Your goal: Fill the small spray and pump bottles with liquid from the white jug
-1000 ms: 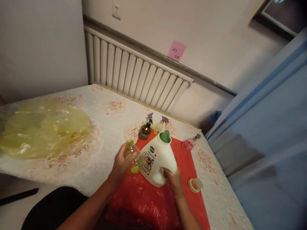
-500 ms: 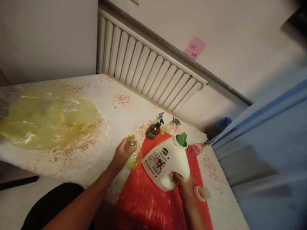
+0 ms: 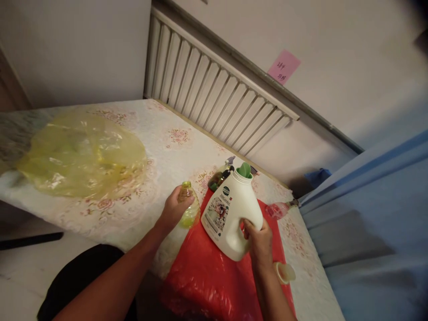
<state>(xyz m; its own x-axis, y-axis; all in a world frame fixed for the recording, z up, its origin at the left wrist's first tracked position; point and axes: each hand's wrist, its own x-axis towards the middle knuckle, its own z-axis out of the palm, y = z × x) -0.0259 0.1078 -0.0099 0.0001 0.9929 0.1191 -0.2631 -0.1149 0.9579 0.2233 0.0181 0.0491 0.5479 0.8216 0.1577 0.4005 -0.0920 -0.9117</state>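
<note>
Wrapped around a clear yellow-green plastic bottle (image 3: 191, 213), my left hand (image 3: 174, 207) keeps it upright; the bottle has an open neck and some yellow-green liquid low down. My right hand (image 3: 260, 238) grips the handle of a large white detergent jug (image 3: 230, 218) with a picture label. A green pouring spout shows in the jug's uncapped mouth, which points up and slightly right. The jug stands on or just over a red plastic sheet (image 3: 203, 272); I cannot tell which. Bottle and jug are close together, the bottle on the left.
Behind the jug are a dark green pump bottle (image 3: 218, 177) and partly hidden spray bottles. A pink-red spray bottle (image 3: 277, 209) lies to the right, above a pale cap (image 3: 285, 273). A puffed yellow plastic bag (image 3: 83, 156) rests on the flowered tablecloth (image 3: 160, 165). Blue curtain (image 3: 377, 223) hangs at right.
The jug has turned more upright in my right hand and now hides more of the bottles behind it. My left hand still holds the yellow-green bottle. The camera view has shifted slightly.
</note>
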